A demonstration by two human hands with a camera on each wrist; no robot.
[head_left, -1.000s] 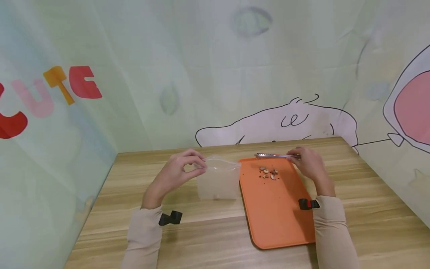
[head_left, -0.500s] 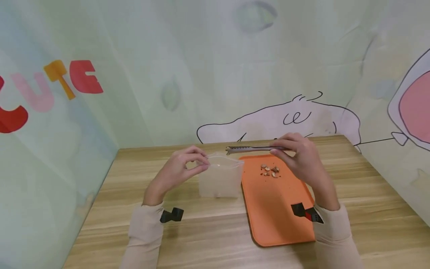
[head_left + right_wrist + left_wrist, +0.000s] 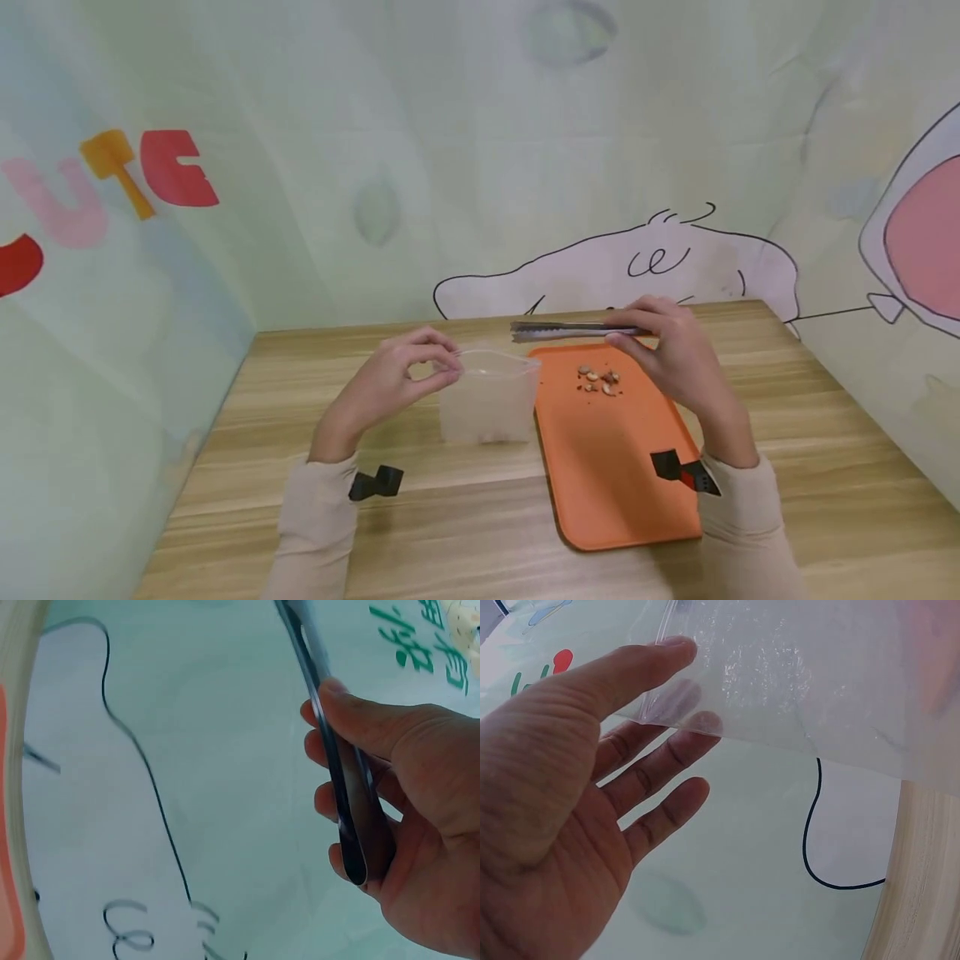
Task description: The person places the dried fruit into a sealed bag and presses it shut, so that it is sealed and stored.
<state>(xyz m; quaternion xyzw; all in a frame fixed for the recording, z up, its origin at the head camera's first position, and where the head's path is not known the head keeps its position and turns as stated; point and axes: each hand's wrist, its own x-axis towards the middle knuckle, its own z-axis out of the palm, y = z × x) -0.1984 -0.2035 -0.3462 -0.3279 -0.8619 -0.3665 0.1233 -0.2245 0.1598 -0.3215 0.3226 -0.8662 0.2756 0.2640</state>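
Observation:
Between thumb and fingers, my left hand (image 3: 393,383) pinches the top left corner of a clear zip bag (image 3: 487,408), which stands upright with its mouth parted. A few small pale pieces show at the bag's bottom. My right hand (image 3: 675,354) holds metal tongs (image 3: 558,335) level, their toothed tips slightly spread above the bag's right side, nothing visible between them. In the right wrist view, the fingers wrap the tongs (image 3: 349,787) near the bent end. Several nuts (image 3: 608,389), cashews among them, and dark crumbs lie on the far part of the orange tray (image 3: 615,492).
The tray lies just right of the bag on a wooden table (image 3: 457,517). A printed curtain (image 3: 337,167) hangs behind and along the table's sides. Black camera mounts (image 3: 386,481) sit at both wrists.
The right hand has brought the tongs leftward from over the tray to the bag mouth. A small piece at their tips half a second ago is gone; more shows at the bag's bottom.

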